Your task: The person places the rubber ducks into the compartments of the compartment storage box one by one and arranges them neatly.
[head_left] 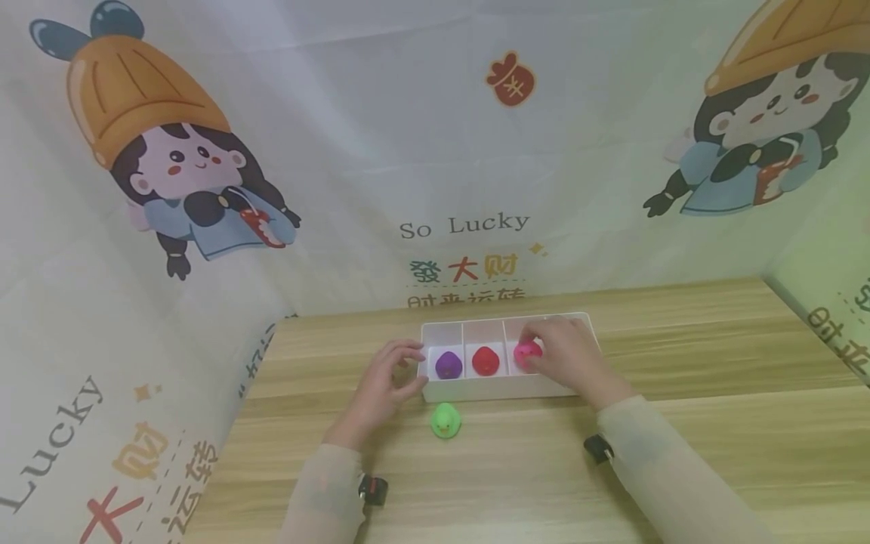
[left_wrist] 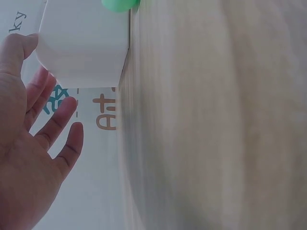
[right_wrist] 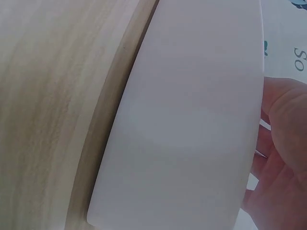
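A white compartment box (head_left: 499, 389) stands on the table, with a purple rubber duck (head_left: 448, 366) and a red rubber duck (head_left: 485, 361) in its left and middle compartments. In the right compartment, my right hand (head_left: 567, 355) pinches a pink rubber duck (head_left: 526, 353). The box wall (right_wrist: 177, 115) hides those fingertips in the right wrist view. My left hand (head_left: 384, 378) is at the box's left end. The left wrist view shows its thumb (left_wrist: 29, 44) at the rim and its other fingers spread loosely. A green rubber duck (head_left: 445, 421) sits in front of the box.
The wood-grain table (head_left: 489, 483) reaches back to a printed cloth backdrop (head_left: 367, 151) with cartoon figures and lettering. Black wrist devices (head_left: 374, 489) are worn on both sleeves.
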The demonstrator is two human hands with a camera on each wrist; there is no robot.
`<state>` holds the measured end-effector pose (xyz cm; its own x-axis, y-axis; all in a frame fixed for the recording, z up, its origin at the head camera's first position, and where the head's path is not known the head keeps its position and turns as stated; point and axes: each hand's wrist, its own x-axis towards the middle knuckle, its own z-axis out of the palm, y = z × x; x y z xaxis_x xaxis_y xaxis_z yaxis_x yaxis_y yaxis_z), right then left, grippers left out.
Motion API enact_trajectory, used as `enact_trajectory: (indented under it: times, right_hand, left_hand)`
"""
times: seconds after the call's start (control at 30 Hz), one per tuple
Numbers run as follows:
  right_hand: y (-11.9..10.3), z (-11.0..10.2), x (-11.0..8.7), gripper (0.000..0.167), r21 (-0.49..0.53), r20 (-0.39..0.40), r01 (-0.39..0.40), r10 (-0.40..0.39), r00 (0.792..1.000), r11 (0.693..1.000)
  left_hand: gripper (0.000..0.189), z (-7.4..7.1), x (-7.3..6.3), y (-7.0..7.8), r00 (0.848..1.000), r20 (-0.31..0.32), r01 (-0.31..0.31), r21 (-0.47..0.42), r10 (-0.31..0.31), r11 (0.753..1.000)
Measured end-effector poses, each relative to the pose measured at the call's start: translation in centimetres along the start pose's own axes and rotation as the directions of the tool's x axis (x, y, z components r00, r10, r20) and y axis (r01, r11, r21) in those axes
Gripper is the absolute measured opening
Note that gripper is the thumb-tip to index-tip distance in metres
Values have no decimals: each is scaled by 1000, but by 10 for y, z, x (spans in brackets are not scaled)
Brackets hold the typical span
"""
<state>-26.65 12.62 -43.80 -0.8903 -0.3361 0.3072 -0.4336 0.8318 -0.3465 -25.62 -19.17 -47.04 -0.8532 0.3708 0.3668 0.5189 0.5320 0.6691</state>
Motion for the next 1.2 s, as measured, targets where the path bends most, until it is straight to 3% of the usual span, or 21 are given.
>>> enact_trajectory:
  times: [0.53,1.0,1.2]
  right_hand:
    - [1,4,6,20,-11,57,-10,11,998,1000]
    - [-2,0,7,22,-64,124,-36,43,991,997]
    - [-6,-3,6,19,-9,104,-33,34,994,999]
  left_hand:
    - [32,0,1,-1,1000,2,-16,2,16,1000]
    - [32,2,1,0,1000,-9,8,14,-8,1000]
    - [31,2,1,0,1000,-15,2,6,-2,1000]
